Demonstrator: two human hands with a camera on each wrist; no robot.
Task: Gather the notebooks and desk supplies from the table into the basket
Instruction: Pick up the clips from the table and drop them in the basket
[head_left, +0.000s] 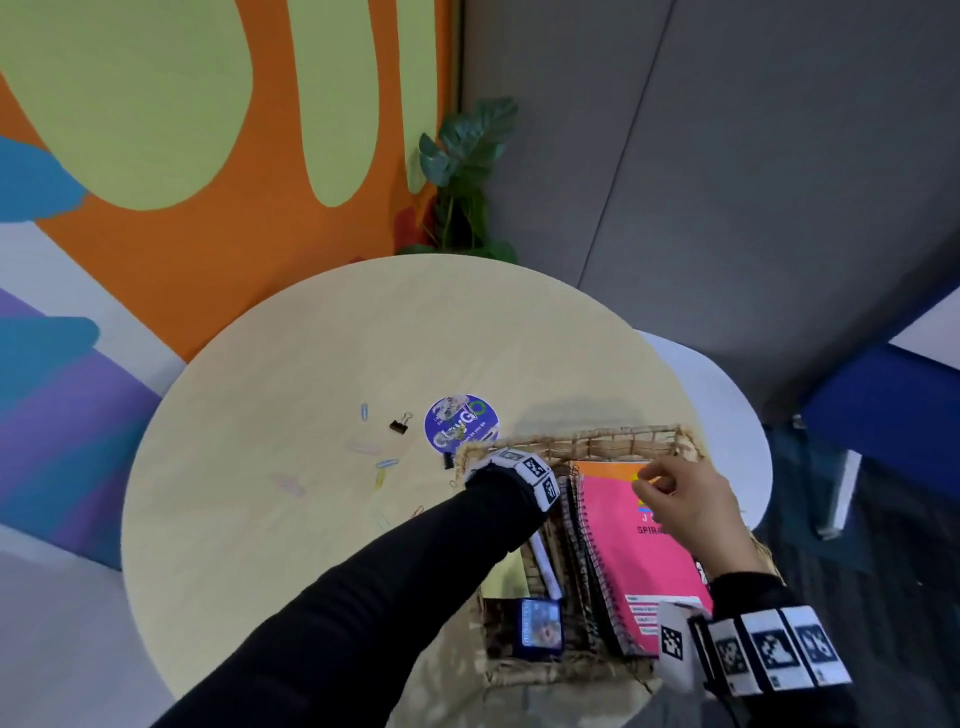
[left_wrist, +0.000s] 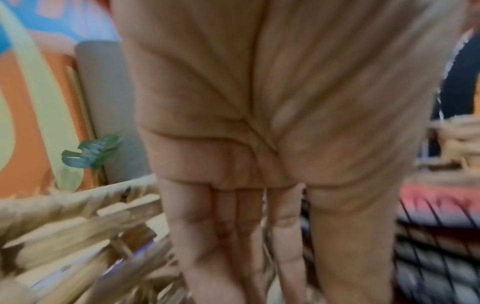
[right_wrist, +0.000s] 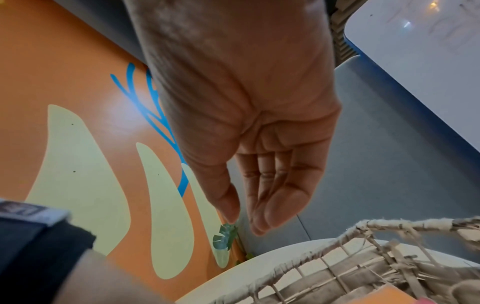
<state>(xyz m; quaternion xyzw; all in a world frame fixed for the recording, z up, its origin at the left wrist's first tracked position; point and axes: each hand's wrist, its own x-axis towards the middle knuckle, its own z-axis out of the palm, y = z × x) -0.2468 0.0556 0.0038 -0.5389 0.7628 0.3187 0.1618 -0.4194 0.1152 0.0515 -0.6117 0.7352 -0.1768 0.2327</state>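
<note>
Left hand (left_wrist: 259, 164) dips into the basket (head_left: 613, 439), fingers straight and together, probably empty; right hand (head_left: 691, 504) is relaxed. Sweep up the paper clips (head_left: 387, 465) next.

Probably an office lounge: bright mural (head_left: 156, 156), grey partition (head_left: 727, 156).

Left hand (left_wrist: 259, 123), fingers (left_wrist: 207, 236) straight, reaches into wicker basket (left_wrist: 78, 216).

A basket (head_left: 623, 434) sits at the surface's (head_left: 311, 519) near right edge, notebooks (head_left: 639, 551) stacked inside — paper clips (head_left: 384, 467) and a binder clip (head_left: 401, 423) scattered to its left, a plant (head_left: 462, 176) behind the surface.
</note>
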